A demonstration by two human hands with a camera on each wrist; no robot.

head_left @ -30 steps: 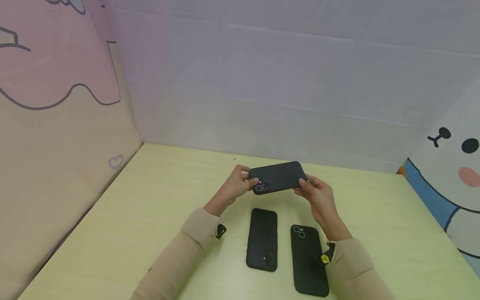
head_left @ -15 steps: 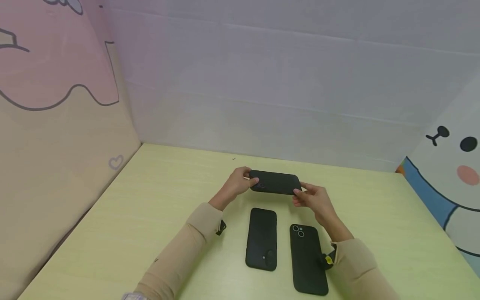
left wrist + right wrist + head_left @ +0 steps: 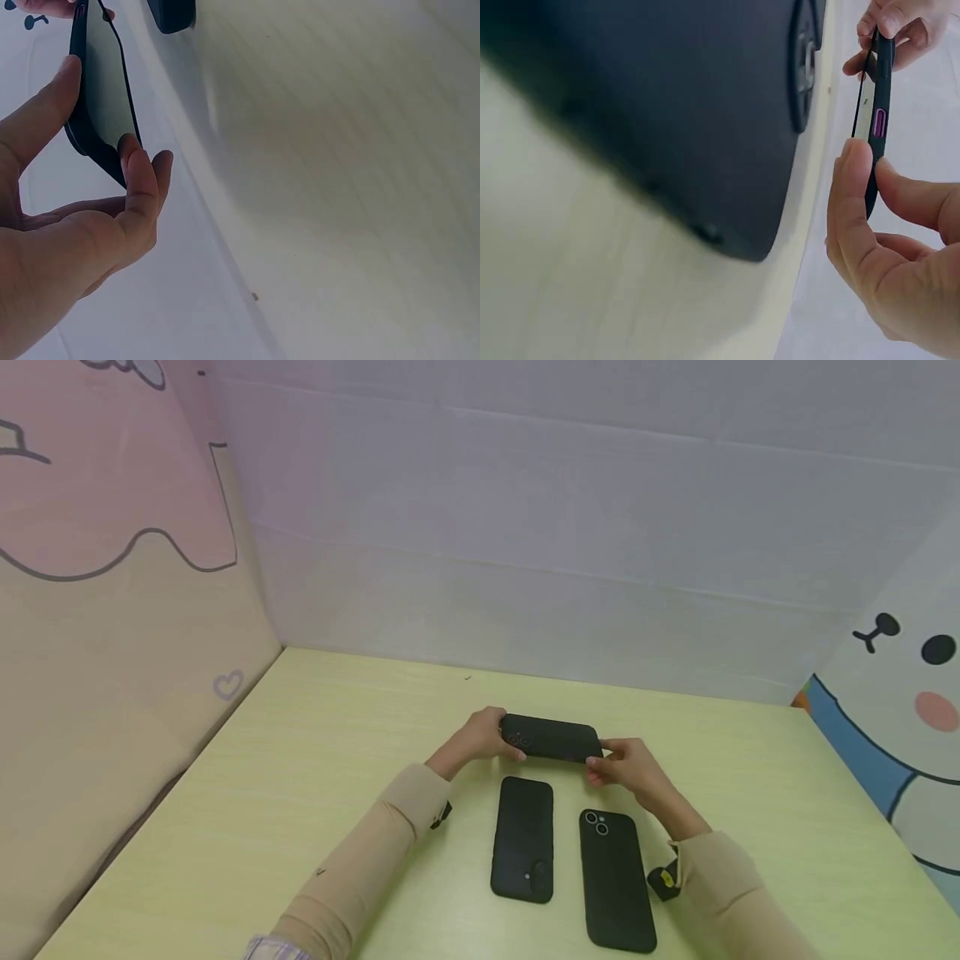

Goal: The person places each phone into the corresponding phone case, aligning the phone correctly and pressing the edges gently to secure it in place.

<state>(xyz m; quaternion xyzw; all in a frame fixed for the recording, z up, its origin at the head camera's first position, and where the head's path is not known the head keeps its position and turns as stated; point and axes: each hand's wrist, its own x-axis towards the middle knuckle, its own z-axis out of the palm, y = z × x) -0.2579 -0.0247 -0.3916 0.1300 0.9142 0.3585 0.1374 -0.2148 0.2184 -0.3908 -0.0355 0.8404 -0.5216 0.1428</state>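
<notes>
You hold a flat black matte phone in its case [image 3: 551,739] crosswise between both hands, just above the pale yellow-green wooden tabletop [image 3: 300,793], about midway between its left and right edges and nearer the far edge than the near one. Your left hand [image 3: 480,739] pinches the camera end, thumb on one face and fingers on the other; in the left wrist view the fingers [image 3: 139,187] curl round the rim of that phone [image 3: 101,90]. Your right hand [image 3: 626,764] pinches the opposite short end, and the right wrist view shows the thumb and forefinger closed on the thin edge of the phone [image 3: 877,112], where a purple side button appears. The phone seems to be tipped with its back toward you, though the angle is hard to judge.

Nearer to you, two more phones lie flat and lengthwise: a black cased phone with its camera at the near end [image 3: 523,839], just below the held one, and a black cased phone with twin lenses at the far end [image 3: 617,881], just beside it on the right, close to your right sleeve
</notes>
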